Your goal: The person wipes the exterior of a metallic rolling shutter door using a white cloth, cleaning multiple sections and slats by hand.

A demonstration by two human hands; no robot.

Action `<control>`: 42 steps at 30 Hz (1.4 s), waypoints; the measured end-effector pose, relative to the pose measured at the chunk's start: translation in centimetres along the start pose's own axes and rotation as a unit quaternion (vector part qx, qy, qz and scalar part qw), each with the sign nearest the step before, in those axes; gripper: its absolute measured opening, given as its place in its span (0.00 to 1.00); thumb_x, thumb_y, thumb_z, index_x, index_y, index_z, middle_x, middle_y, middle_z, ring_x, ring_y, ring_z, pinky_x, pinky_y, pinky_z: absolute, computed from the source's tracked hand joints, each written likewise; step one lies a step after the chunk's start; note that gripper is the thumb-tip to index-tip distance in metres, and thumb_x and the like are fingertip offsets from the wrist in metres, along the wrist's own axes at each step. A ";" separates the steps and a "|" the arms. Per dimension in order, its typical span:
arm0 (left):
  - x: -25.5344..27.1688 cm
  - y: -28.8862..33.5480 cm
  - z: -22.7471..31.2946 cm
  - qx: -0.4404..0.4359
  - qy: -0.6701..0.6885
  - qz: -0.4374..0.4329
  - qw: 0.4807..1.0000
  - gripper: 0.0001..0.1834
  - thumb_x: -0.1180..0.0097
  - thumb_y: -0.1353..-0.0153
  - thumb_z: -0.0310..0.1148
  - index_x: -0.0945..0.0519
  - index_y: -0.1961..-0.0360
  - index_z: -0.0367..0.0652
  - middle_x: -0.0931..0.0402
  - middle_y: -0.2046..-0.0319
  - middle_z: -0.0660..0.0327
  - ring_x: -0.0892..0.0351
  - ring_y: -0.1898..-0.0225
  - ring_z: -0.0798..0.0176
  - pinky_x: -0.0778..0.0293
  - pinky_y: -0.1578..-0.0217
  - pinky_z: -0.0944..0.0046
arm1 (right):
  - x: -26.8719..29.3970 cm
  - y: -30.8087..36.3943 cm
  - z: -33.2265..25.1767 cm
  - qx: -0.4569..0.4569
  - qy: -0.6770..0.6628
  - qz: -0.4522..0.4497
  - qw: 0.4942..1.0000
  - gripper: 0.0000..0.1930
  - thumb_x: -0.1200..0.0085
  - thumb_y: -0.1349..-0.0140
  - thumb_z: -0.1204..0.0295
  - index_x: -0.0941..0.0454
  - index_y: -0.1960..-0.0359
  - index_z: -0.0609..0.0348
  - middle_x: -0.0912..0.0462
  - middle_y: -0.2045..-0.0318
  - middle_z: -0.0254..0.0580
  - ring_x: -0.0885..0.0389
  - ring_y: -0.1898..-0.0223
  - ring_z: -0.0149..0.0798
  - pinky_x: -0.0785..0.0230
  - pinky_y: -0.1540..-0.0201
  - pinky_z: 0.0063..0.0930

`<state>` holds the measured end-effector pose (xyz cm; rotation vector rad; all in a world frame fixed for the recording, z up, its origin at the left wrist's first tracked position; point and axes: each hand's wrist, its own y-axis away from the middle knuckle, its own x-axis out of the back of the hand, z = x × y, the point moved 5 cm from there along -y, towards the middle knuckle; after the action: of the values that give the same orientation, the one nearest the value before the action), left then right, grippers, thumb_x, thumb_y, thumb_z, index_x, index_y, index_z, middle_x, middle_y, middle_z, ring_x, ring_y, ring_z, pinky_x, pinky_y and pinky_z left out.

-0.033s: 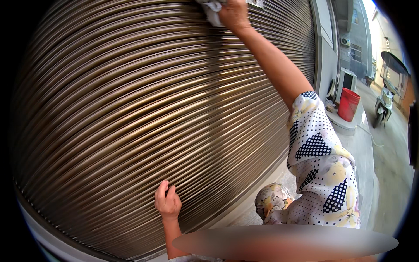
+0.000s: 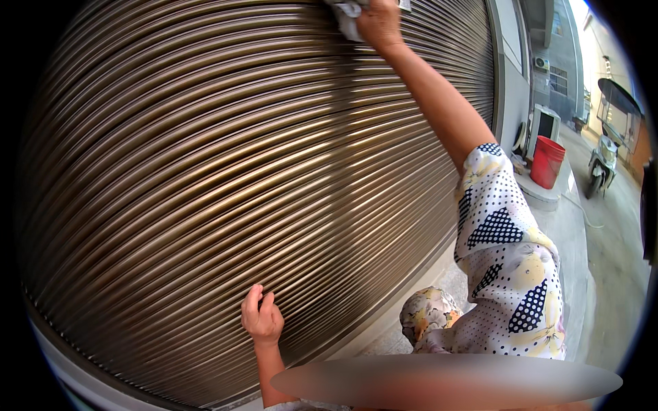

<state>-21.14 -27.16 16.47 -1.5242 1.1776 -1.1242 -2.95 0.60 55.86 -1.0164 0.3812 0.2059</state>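
A ribbed metal roller shutter (image 2: 226, 192) fills most of the view, its brownish slats shining. High on it, at the top edge of the picture, my right hand (image 2: 380, 26) is closed around a crumpled whitish-grey cloth (image 2: 349, 24) against the slats. The picture's edge cuts off part of that hand and cloth. Lower down, my left hand (image 2: 262, 320) is raised in front of the shutter, holding nothing, its fingers loosely bent and apart. Whether its fingertips touch the slats I cannot tell.
To the right, a red bucket (image 2: 547, 163) stands on a raised concrete ledge beside a boxy grey-white appliance (image 2: 544, 126). Farther right, a scooter (image 2: 603, 159) with a canopy is parked on the lane. A thin hose (image 2: 582, 211) lies near the bucket.
My right hand and the cloth have shifted a little to the right along the top of the shutter. My left hand has hardly moved.
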 end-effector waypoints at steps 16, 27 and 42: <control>0.0 0.8 -0.3 -0.035 -0.071 -0.038 0.996 0.17 0.49 0.59 0.15 0.21 0.66 0.41 0.25 0.53 0.52 0.26 0.56 0.51 0.28 0.58 0.59 | 15.8 21.4 14.7 -0.467 0.266 0.042 0.842 0.26 0.49 0.47 0.64 0.33 0.47 0.65 0.30 0.49 0.57 0.32 0.47 0.56 0.41 0.43 0.39; -0.9 -0.8 0.6 -0.016 -0.049 -0.015 0.999 0.14 0.48 0.60 0.17 0.20 0.69 0.41 0.24 0.54 0.56 0.26 0.55 0.56 0.30 0.59 0.61 | 1.2 8.0 -3.1 -0.134 -0.028 -0.065 0.989 0.33 0.36 0.52 0.66 0.38 0.45 0.62 0.30 0.53 0.47 0.28 0.52 0.42 0.34 0.50 0.32; -0.4 -1.7 0.7 -0.023 -0.006 -0.030 0.999 0.07 0.44 0.56 0.20 0.21 0.74 0.41 0.23 0.55 0.61 0.26 0.54 0.60 0.28 0.61 0.64 | -9.0 -2.5 -24.9 0.277 -0.249 -0.052 0.927 0.23 0.38 0.56 0.63 0.27 0.57 0.58 0.23 0.62 0.48 0.26 0.57 0.56 0.34 0.53 0.43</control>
<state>-20.21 -26.45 17.92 -1.6083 1.1635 -1.1330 -15.65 -21.91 49.78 -0.3972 -0.0862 0.2354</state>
